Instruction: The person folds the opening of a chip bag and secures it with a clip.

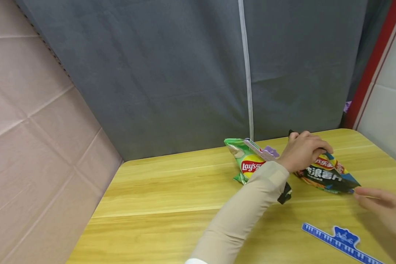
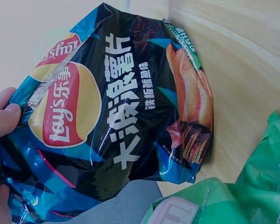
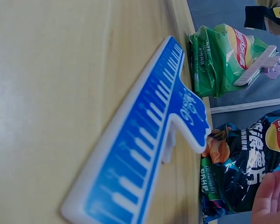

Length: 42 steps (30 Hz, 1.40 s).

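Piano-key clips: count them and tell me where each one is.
2. The blue clip lies on the table, nearer the head camera than the black chip bag; the purple clip is on the green chip bag. Others may be hidden.

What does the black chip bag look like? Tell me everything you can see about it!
The black chip bag looks like shiny, crinkled plastic, with blue patches, a red-and-yellow Lay's logo, big white characters and a food picture. It sits on the table near the gray curtain. Its top seems folded over, and the left hand grips it there. The right hand is by one corner; I can't tell whether it touches.
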Each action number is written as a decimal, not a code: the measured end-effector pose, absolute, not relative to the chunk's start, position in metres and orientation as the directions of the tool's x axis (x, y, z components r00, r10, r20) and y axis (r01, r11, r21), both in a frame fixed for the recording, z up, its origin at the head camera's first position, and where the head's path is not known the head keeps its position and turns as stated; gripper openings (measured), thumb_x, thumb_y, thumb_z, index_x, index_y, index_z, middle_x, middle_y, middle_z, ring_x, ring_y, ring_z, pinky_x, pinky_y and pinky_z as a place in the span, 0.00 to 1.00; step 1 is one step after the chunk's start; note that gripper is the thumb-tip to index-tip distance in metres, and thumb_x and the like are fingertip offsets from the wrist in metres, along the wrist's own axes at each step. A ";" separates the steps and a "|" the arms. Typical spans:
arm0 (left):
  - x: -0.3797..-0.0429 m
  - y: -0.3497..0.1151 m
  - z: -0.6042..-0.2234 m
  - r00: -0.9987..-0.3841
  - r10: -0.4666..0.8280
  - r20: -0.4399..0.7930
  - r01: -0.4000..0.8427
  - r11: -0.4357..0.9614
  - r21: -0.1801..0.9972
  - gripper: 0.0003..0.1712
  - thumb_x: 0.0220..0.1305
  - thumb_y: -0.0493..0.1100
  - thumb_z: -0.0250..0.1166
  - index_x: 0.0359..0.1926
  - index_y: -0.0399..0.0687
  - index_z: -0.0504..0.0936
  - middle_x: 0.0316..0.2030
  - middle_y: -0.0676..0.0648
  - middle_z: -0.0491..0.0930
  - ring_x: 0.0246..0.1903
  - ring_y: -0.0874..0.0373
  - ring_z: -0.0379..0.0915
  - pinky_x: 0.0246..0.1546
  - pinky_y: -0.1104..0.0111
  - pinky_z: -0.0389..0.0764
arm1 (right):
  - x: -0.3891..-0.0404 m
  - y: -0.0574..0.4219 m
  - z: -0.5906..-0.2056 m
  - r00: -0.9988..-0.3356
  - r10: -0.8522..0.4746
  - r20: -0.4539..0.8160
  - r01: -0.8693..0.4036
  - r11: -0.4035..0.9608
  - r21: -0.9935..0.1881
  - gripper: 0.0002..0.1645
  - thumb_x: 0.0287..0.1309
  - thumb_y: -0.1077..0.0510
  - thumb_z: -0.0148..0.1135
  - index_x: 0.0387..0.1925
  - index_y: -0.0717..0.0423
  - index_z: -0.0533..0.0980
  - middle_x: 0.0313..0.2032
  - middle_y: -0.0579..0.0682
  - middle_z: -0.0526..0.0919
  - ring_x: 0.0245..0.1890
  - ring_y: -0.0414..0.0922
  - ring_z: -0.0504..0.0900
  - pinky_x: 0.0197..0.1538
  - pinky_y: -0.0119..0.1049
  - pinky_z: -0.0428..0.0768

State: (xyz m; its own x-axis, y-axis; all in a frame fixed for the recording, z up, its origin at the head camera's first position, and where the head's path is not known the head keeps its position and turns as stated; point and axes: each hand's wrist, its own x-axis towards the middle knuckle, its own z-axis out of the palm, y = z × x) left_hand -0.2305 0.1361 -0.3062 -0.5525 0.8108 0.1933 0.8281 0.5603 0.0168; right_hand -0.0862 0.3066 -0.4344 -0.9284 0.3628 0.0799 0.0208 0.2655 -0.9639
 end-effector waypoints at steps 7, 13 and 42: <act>-0.230 0.135 -0.307 -0.552 0.811 0.194 0.828 0.561 0.009 0.14 0.65 0.54 0.48 0.45 0.79 0.77 0.47 0.75 0.70 0.43 0.75 0.59 0.40 0.77 0.51 | -0.084 0.315 -0.460 -0.964 0.266 0.010 0.054 0.233 -0.971 0.12 0.53 0.62 0.61 0.38 0.43 0.81 0.31 0.26 0.77 0.28 0.30 0.77 0.28 0.25 0.72; -0.231 0.135 -0.308 -0.554 0.809 0.196 0.827 0.562 0.016 0.14 0.65 0.54 0.48 0.45 0.79 0.77 0.47 0.75 0.70 0.41 0.75 0.59 0.39 0.77 0.51 | -0.080 0.312 -0.458 -0.982 0.188 -0.029 0.100 0.381 -0.919 0.12 0.54 0.57 0.61 0.42 0.50 0.79 0.32 0.24 0.76 0.30 0.27 0.77 0.30 0.23 0.73; -0.232 0.134 -0.311 -0.559 0.804 0.202 0.824 0.566 0.027 0.13 0.65 0.53 0.49 0.45 0.79 0.77 0.46 0.75 0.71 0.41 0.75 0.59 0.39 0.77 0.51 | -0.078 0.308 -0.444 -0.962 -0.168 -0.214 0.089 0.548 -0.832 0.27 0.59 0.57 0.55 0.48 0.80 0.66 0.40 0.57 0.79 0.32 0.29 0.76 0.34 0.29 0.76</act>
State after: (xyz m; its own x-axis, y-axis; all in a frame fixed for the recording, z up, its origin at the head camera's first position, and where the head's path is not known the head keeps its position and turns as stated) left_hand -0.2323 0.1343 -0.3109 -0.5591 0.8040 0.2024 0.8239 0.5661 0.0275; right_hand -0.0779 0.3085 -0.4445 -0.9622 -0.1682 -0.2140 0.0893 0.5476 -0.8319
